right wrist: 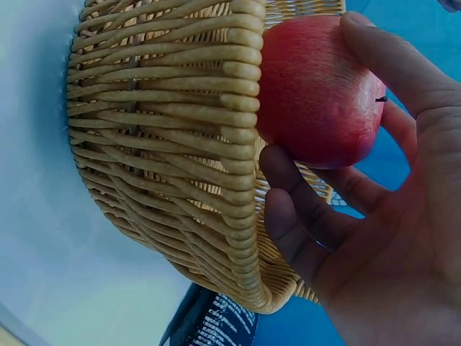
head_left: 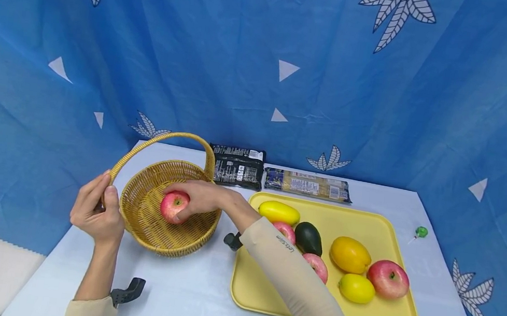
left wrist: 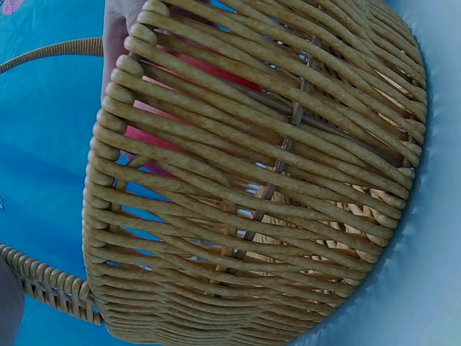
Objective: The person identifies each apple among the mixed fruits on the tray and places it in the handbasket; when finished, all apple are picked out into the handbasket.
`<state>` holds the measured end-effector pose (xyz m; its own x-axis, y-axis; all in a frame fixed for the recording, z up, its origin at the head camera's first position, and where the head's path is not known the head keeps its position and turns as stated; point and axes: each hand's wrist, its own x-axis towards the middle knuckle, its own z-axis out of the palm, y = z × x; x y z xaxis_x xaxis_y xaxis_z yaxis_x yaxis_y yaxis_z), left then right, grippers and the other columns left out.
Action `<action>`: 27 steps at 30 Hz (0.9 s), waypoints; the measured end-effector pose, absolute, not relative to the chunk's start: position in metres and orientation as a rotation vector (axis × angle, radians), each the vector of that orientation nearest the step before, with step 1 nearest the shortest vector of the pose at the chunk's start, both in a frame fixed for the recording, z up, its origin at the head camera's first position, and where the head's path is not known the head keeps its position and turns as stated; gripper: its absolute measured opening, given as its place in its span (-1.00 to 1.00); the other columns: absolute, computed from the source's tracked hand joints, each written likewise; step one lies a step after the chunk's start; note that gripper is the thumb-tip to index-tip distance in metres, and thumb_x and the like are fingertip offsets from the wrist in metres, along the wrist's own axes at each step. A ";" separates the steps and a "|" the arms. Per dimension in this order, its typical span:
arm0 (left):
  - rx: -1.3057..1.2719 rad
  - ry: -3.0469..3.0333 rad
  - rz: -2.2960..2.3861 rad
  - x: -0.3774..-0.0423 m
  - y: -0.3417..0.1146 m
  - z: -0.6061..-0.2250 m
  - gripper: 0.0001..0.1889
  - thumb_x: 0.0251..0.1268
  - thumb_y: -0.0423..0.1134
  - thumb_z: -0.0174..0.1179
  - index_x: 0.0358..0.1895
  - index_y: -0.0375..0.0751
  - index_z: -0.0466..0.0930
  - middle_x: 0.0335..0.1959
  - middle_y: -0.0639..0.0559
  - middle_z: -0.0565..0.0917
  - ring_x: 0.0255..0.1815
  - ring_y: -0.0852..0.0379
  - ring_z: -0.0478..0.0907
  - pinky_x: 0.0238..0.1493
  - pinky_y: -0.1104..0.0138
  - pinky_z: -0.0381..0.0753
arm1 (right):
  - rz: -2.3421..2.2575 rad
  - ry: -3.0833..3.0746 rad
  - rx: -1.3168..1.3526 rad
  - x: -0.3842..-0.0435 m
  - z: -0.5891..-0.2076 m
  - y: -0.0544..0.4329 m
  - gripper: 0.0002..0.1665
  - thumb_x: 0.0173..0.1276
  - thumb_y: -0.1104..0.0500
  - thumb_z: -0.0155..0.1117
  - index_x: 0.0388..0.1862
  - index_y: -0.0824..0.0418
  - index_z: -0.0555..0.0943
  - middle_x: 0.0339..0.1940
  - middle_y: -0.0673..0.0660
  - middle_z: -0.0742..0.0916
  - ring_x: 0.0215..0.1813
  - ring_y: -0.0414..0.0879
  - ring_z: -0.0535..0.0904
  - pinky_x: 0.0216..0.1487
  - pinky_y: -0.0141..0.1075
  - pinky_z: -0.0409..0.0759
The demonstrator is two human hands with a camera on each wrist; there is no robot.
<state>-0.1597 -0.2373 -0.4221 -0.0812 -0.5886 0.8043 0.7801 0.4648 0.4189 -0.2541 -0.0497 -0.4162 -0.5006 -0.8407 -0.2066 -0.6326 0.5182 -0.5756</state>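
A woven wicker basket [head_left: 164, 244] with a tall arched handle stands on the left part of the table. My left hand [head_left: 99, 211] grips the lower left end of that handle. Over the basket's opening, my right hand [head_left: 199, 199] holds a red apple [head_left: 174, 206] between thumb and fingers. In the right wrist view the apple [right wrist: 317, 90] sits at the level of the basket rim, partly behind it, stem toward the palm. Through the weave in the left wrist view, bits of red show inside the basket [left wrist: 252, 180].
Right of the basket lies a yellow tray [head_left: 261, 297] with a mango [head_left: 350, 255], lemon [head_left: 357, 288], avocado [head_left: 308, 238], several apples and another yellow fruit [head_left: 279, 212]. Behind are a black packet [head_left: 238, 169] and a pasta packet [head_left: 307, 185]. A green lollipop [head_left: 421, 232] lies far right.
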 end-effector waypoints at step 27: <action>-0.198 -1.187 -1.145 -0.160 -0.238 -0.423 -0.69 0.14 -0.27 0.41 -0.32 -0.58 0.73 -0.31 -0.33 0.76 -0.57 0.44 0.34 -0.41 0.70 0.27 | -0.584 2.254 -1.202 -0.262 -0.423 -0.054 -0.15 0.24 -0.09 0.49 0.49 -0.17 0.37 0.20 -0.16 0.56 0.19 -0.24 0.44 0.17 -0.37 0.47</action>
<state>-0.1600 -0.2381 -0.4234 -0.0749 -0.5934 0.8014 0.7793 0.4666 0.4184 -0.2625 -0.0538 -0.4231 -0.4743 -0.8479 -0.2369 -0.6259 0.5140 -0.5865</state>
